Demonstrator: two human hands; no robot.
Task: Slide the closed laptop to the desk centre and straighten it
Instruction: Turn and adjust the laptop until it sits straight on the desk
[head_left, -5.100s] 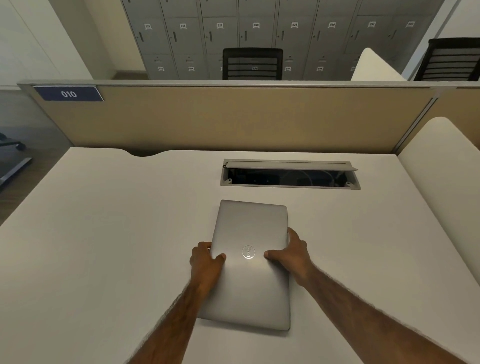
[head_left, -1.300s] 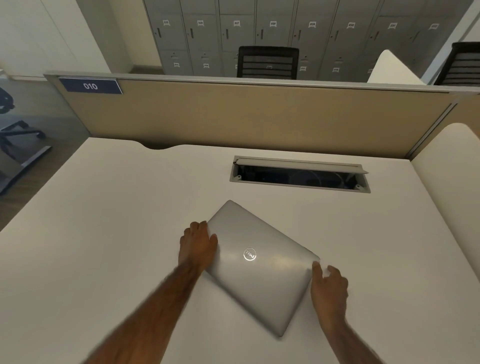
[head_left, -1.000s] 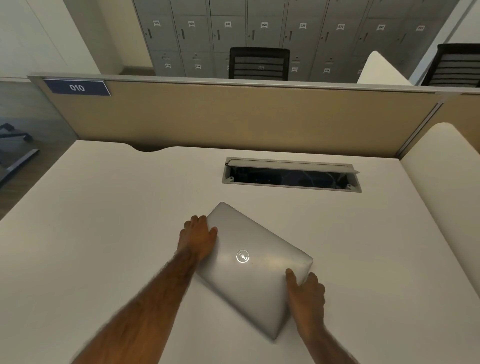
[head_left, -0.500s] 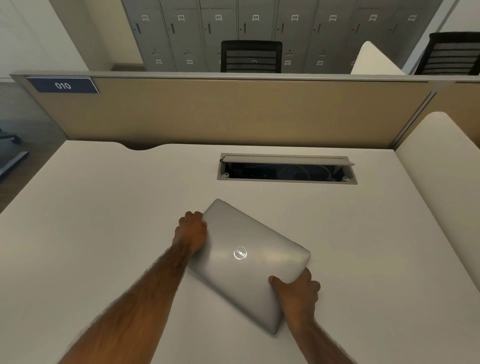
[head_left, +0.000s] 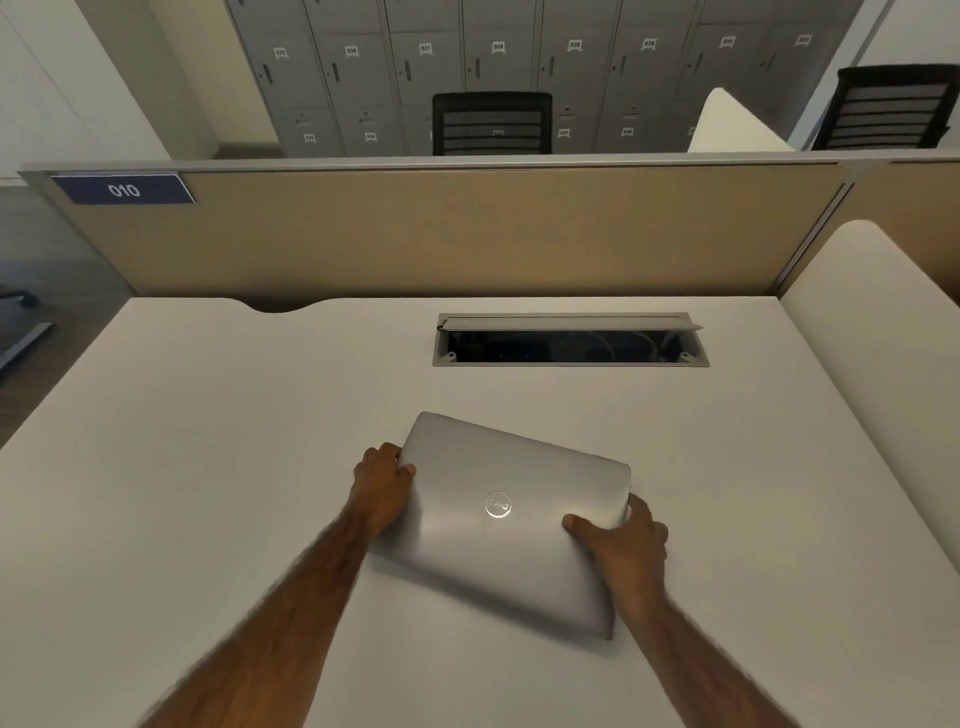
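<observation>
a: closed laptop (head_left: 511, 525) lying flat mid-desk (head_left: 208, 467), skewed, just near of the cable slot (head_left: 570, 347).

b: left hand (head_left: 382, 488) gripping its left edge, right hand (head_left: 626, 540) clasping the right edge.

a: probably stiff, smooth-lidded, moderately heavy; best held at opposite edges, pivoted flat, not lifted.

Bare white desk (head_left: 208, 467) is lying open on every side of the skewed laptop (head_left: 519, 525), where the left hand (head_left: 382, 488) and right hand (head_left: 623, 545) are gripping opposite edges. Beyond it, an open cable hatch (head_left: 570, 345) (lid tilted up) is breaking the surface, and a tan partition (head_left: 467, 234) is walling off the far edge.
</observation>
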